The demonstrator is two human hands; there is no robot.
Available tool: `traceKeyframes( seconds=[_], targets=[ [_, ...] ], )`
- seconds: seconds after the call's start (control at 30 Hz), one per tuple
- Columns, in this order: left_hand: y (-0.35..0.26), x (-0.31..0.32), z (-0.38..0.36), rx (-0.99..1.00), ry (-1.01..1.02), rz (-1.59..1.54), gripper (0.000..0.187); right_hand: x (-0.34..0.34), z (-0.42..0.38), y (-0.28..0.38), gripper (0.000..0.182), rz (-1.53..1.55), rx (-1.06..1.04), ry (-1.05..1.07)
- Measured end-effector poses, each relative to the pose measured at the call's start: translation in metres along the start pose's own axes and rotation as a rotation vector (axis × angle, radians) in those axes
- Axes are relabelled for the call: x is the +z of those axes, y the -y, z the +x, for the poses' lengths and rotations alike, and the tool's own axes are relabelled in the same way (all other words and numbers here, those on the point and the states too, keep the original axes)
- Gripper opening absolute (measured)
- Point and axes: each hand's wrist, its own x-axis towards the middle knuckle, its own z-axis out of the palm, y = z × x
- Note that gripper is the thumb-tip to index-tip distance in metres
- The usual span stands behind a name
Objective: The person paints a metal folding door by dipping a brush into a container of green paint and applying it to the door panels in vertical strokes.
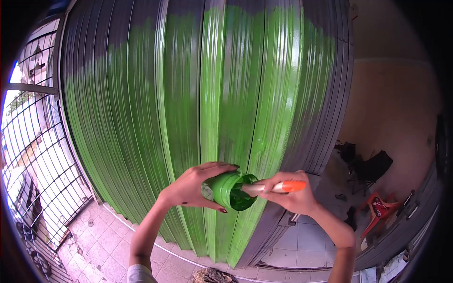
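While left hand [191, 188] tilts can [230, 190], brush [273, 187] lies horiz., bristles pointing left.

Shutter [207, 94] was ribbed grey metal, coated bright green across the middle and lower part, grey left along the top and right edge. Can [226, 188] was green, wet green paint inside; brush [278, 187] had an orange handle with a pale ferrule. Chair [377, 207] was red, wall [391, 104] peach, floor tiles [94, 245] pale pinkish-grey.
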Motion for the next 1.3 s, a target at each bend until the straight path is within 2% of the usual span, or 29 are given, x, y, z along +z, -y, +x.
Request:
traceKeyframes(
  seconds=[0.07, 0.23, 0.47, 0.5, 0.67, 0.73, 0.93, 1.0, 1.13, 1.2, 1.3],
  targets=[
    [0.001, 0.007, -0.006, -0.104, 0.013, -0.129, 0.096, -0.001, -0.010, -0.007, 0.011, 0.277, 0.291, -0.157],
    [0.003, 0.033, -0.013, -0.177, -0.066, -0.208, 0.090, 0.001, -0.029, -0.027, 0.017, 0.535, 0.537, -0.373],
    [-0.006, 0.056, 0.002, -0.262, 0.047, -0.198, 0.084, 0.000, -0.049, -0.021, 0.019, 0.630, 0.564, -0.400],
    [-0.004, 0.059, 0.003, -0.209, 0.009, -0.236, 0.083, -0.004, -0.051, -0.023, 0.018, 0.684, 0.575, -0.431],
    [-0.009, 0.067, 0.011, -0.232, -0.006, -0.342, 0.082, -0.018, -0.072, -0.030, 0.016, 0.995, 0.610, -0.559],
    [-0.011, 0.068, 0.013, -0.278, -0.024, -0.372, 0.082, -0.025, -0.080, -0.030, 0.014, 1.011, 0.583, -0.636],
    [-0.009, 0.078, 0.024, -0.248, -0.090, -0.394, 0.084, -0.059, -0.080, -0.001, 0.015, 0.952, 0.450, -0.815],
    [-0.011, 0.078, 0.027, -0.260, -0.120, -0.470, 0.086, -0.083, -0.072, 0.005, 0.016, 0.748, 0.264, -0.869],
    [-0.018, 0.076, 0.031, -0.234, -0.151, -0.608, 0.091, -0.154, -0.020, 0.045, 0.017, -0.008, -0.079, -0.805],
    [-0.025, 0.075, 0.032, -0.224, -0.130, -0.621, 0.092, -0.176, 0.013, 0.076, 0.014, -0.360, -0.191, -0.637],
    [-0.029, 0.075, 0.029, -0.208, -0.106, -0.647, 0.092, -0.207, 0.047, 0.094, 0.013, -0.681, -0.315, -0.436]
  ],
)
